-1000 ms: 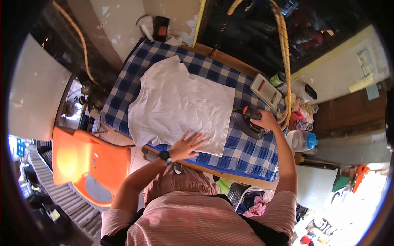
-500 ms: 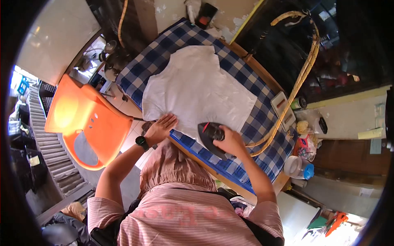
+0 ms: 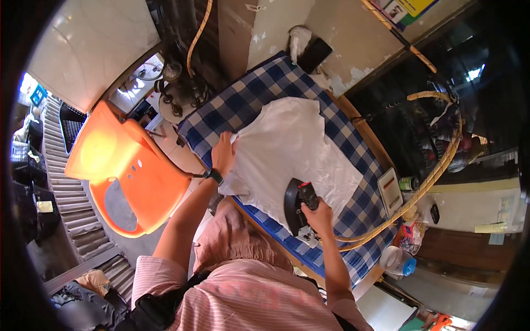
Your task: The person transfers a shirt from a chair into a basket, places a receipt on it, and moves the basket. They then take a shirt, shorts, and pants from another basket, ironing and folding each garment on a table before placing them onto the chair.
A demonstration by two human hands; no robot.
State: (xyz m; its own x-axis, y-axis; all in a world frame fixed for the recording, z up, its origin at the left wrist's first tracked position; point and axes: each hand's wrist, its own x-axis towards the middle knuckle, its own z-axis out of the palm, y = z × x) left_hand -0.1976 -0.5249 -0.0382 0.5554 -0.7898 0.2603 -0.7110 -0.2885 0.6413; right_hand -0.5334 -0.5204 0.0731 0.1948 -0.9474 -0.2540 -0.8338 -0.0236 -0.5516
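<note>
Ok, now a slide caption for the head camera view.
Right hand holding a black iron on a white shirt, left hand at the shirt's edge, blue checked cloth beneath.

Pink striped shirt [image 3: 237, 300]: red lettering, too blurred to read.
Colourful poster [image 3: 415, 6]: print too small to make out.
White wall strip [image 3: 255, 7]: dark characters, illegible.
Green-labelled can [image 3: 407, 183]: wording unreadable.

orange chair [image 3: 156, 186], blue-lidded jar [image 3: 393, 260]
</note>
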